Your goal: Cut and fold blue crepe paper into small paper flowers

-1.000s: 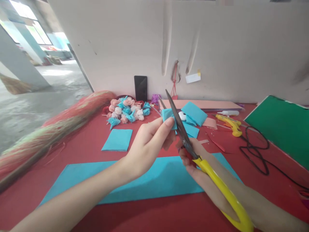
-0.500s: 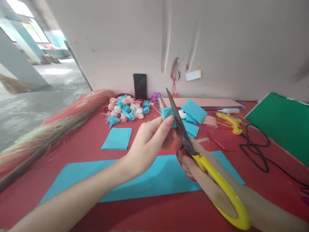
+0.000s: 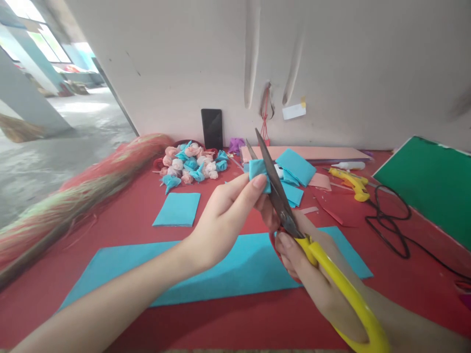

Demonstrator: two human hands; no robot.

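Note:
My left hand (image 3: pixel 224 220) pinches a small folded square of blue crepe paper (image 3: pixel 256 169) between thumb and fingers. Wrapped through the handles of large scissors (image 3: pixel 281 208), my right hand (image 3: pixel 301 260) holds them with the points up and away. One handle is yellow, the other red. The blades are parted, and the folded paper sits at them, its right edge against the nearer blade. Below both hands a long blue paper strip (image 3: pixel 125 264) lies flat on the red table (image 3: pixel 235 326). To the left rests a blue folded square (image 3: pixel 176 210).
Pink, white and blue paper roses (image 3: pixel 191 164) are heaped at the back, near an upright phone (image 3: pixel 212 129). Folded blue pieces (image 3: pixel 296 167) lie behind the scissors. A yellow glue gun (image 3: pixel 351 184) with a black cord and a green board (image 3: pixel 430 191) are right.
The scissors have shifted slightly, their points a little higher. The small blue paper shows more of its face above my left thumb. Both hands keep their hold.

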